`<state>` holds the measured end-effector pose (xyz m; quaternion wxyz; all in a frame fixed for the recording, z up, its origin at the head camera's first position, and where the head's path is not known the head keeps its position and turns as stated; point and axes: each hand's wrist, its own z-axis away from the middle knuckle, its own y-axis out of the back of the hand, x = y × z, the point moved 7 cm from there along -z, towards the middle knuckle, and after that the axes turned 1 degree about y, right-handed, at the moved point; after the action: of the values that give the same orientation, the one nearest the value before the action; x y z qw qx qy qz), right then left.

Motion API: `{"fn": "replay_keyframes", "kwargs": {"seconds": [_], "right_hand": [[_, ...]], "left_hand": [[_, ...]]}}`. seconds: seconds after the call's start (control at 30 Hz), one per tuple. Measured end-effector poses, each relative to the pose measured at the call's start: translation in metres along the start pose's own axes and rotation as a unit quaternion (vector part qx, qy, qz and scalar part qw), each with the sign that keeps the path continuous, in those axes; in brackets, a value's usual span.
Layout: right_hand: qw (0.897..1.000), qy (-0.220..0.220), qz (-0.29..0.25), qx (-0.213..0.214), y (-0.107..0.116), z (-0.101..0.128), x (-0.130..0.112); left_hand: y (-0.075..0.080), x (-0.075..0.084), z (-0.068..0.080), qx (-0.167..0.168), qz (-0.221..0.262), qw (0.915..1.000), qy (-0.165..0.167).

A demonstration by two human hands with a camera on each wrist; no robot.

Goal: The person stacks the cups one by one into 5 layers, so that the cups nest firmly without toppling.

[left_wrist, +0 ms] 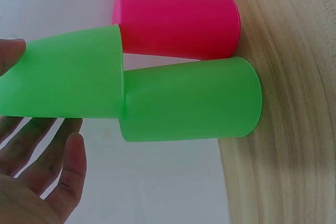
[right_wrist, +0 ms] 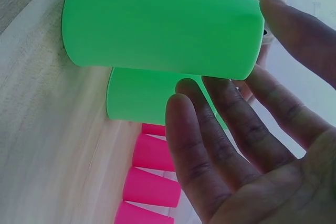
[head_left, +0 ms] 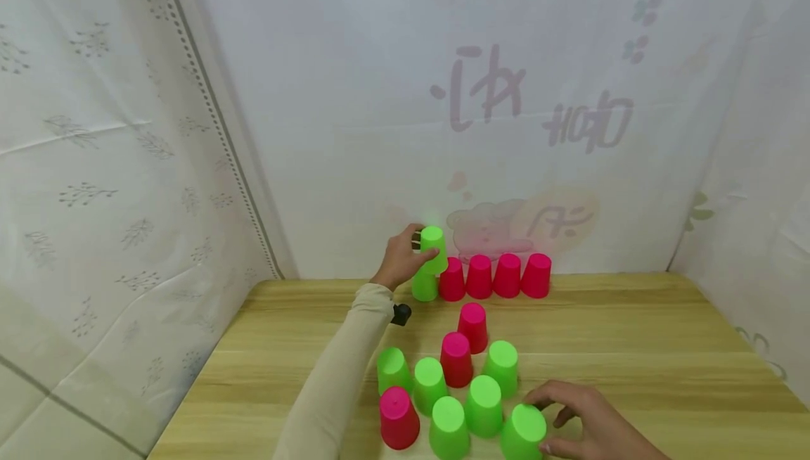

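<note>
At the back of the table my left hand (head_left: 403, 259) holds an upside-down green cup (head_left: 433, 245) between thumb and fingers. This cup is raised, its rim at the top of a standing green cup (left_wrist: 191, 100) and close to the red cup (left_wrist: 178, 24) beside it. Near the table's front, my right hand (head_left: 588, 418) has its thumb and fingers at opposite sides of the narrow top of another upside-down green cup (right_wrist: 163, 24), which stands on the table. The other fingers of the right hand curve loosely below the cup in the right wrist view.
Several red cups (head_left: 507, 276) stand in a row along the back wall. In front of them are two red cups (head_left: 473, 326) and several green cups (head_left: 485, 406), with one red cup (head_left: 399, 418) at the near left. A patterned cloth (head_left: 380, 94) hangs behind the wooden table (head_left: 633, 347).
</note>
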<state>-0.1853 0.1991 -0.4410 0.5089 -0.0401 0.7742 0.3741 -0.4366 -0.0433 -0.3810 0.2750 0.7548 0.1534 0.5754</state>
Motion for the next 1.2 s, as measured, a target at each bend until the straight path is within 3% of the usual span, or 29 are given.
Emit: {"fn": "replay_keyframes", "kwargs": {"seconds": [0.37,0.67,1.0,1.2], "right_hand": [[0.999,-0.032,-0.008,-0.001,-0.004,-0.002,0.005],[1.0,0.004,0.017,0.024,-0.008,-0.002,0.006],[1.0,-0.007,0.009,0.027,-0.013,-0.001,0.009],[1.0,-0.009,-0.002,0.019,-0.011,-0.002,0.006]], "left_hand": [[-0.001,0.001,0.001,0.005,-0.005,1.0,-0.002],[-0.001,0.001,0.001,0.001,-0.014,0.9999,-0.003],[0.007,-0.016,0.014,0.004,-0.009,0.9998,0.016],[0.018,-0.027,0.027,0.018,-0.002,0.9998,0.008]]}}
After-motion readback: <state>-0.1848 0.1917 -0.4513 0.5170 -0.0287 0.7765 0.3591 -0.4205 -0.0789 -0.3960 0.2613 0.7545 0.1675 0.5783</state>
